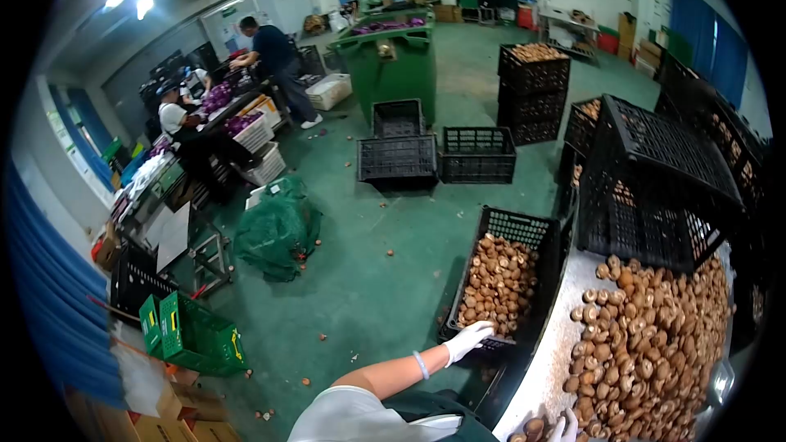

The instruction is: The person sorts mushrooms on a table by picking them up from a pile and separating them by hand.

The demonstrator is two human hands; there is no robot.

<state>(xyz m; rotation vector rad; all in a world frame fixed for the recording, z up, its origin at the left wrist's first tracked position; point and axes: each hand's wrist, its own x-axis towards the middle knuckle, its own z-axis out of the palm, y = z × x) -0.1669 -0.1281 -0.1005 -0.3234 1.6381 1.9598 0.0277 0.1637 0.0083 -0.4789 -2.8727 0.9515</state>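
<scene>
My left hand (468,342), in a white glove, reaches over the near rim of a black plastic crate (536,233). Brown mushrooms (499,278) fill much of this crate. The left fingers are held together at the mushrooms; whatever they hold, if anything, is hidden. Low in the view, my gloved right hand (563,427) is cut off by the frame, with its visible fingers stretched out and slightly apart. It is beside a few mushrooms (535,426) on the pale table (550,323). A large heap of loose mushrooms (647,344) spreads over that table.
A tilted black crate (667,172) stands over the heap's far end. Ahead are black crates (399,159), a mushroom-filled stack (534,98) and a green bin (389,65). Left lie a green net sack (278,229) and green crate (201,336). People (278,57) work farther back.
</scene>
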